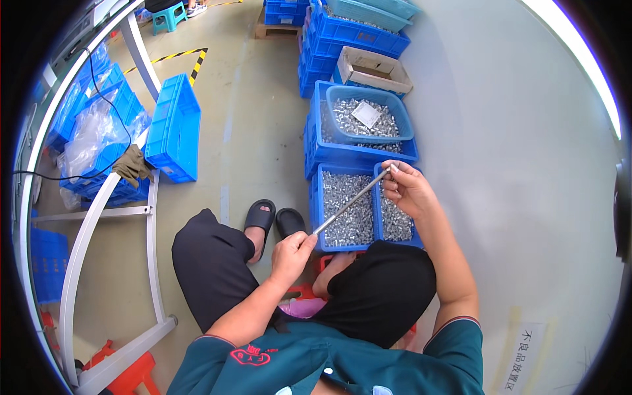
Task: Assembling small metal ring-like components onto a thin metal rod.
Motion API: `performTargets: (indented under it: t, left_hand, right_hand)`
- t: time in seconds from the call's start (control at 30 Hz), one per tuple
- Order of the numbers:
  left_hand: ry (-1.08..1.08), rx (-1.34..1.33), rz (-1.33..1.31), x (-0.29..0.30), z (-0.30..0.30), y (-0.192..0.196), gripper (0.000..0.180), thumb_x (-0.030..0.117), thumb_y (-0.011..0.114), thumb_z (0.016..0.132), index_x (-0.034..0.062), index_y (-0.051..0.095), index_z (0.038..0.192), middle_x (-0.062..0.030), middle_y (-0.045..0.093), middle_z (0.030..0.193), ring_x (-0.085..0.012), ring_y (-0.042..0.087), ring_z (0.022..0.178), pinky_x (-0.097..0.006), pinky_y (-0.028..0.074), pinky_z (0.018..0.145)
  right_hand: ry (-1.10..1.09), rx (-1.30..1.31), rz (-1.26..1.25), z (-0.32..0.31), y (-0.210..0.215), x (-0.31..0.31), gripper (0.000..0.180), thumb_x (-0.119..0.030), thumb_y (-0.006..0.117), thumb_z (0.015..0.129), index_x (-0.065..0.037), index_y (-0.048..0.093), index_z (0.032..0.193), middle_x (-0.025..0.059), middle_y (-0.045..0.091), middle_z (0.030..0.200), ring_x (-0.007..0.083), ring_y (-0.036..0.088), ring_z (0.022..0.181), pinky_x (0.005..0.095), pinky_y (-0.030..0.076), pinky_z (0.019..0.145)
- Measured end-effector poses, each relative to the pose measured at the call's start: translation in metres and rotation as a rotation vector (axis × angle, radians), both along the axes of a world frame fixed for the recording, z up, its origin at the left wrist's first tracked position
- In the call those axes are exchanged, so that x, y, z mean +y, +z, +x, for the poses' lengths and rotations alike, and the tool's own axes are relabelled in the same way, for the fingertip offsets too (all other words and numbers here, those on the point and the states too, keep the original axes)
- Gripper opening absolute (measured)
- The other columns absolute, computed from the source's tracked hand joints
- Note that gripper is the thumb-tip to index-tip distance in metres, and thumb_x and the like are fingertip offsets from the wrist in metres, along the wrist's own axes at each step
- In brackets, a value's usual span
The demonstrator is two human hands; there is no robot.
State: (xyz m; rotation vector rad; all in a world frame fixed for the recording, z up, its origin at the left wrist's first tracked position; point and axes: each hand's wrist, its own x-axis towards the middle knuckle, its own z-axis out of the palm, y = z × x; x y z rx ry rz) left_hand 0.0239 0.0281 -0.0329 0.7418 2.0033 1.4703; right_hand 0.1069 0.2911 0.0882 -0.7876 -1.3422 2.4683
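A long thin metal rod (350,203) slants across in front of me, over a blue bin (316,220) of small silvery metal parts (343,191). Its near end is gripped in my left hand (291,258), the fingers closed round it. At the upper end, the fingertips of my right hand (409,189) pinch a small silvery metal part (394,168) against the rod's tip. How far that part sits on the rod is hidden by the fingers. Below the right hand is a second compartment with more of these parts (396,220).
Beyond the bin stands a light-blue tray (403,122) of parts with a white paper slip (366,114). A cardboard box (403,84) and stacked blue crates (359,36) stand farther back. To the left are a white metal frame (85,263), an upright blue crate (174,128) and a red stool (131,368).
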Motion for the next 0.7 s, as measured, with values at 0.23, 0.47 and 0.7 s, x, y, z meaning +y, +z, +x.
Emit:
performTargets:
  t: [0.23,0.47,0.7]
  left_hand:
    - [-0.037,0.124,0.018,0.002,-0.002,-0.001,0.037,0.032,0.052,0.089,0.0013,0.051,0.068,-0.0134,0.047,0.069,-0.0337,0.051,0.064,-0.041,0.038,0.057]
    - [0.01,0.164,0.021,0.003,-0.005,-0.002,0.041,0.035,0.05,0.089,0.002,0.05,0.065,-0.0118,0.048,0.068,-0.0324,0.05,0.063,-0.041,0.037,0.055]
    - [0.046,0.133,0.016,0.008,-0.003,-0.005,0.044,0.036,0.05,0.089,0.002,0.049,0.062,-0.0121,0.047,0.064,-0.0326,0.049,0.059,-0.041,0.036,0.053]
  right_hand:
    - [0.139,0.088,-0.117,0.008,0.001,0.01,0.018,-0.015,0.05,0.091,-0.001,0.055,0.1,0.0021,0.046,0.073,0.0072,0.038,0.054,0.0184,0.031,0.044]
    - [0.147,0.029,-0.099,0.001,0.01,-0.009,0.029,-0.021,0.048,0.093,0.002,0.054,0.11,0.0008,0.045,0.072,0.0067,0.037,0.054,0.019,0.03,0.045]
    - [0.587,-0.435,0.314,-0.017,-0.01,-0.051,0.022,-0.018,0.053,0.09,0.0,0.059,0.102,-0.0026,0.043,0.063,0.0051,0.038,0.051,0.0201,0.031,0.044]
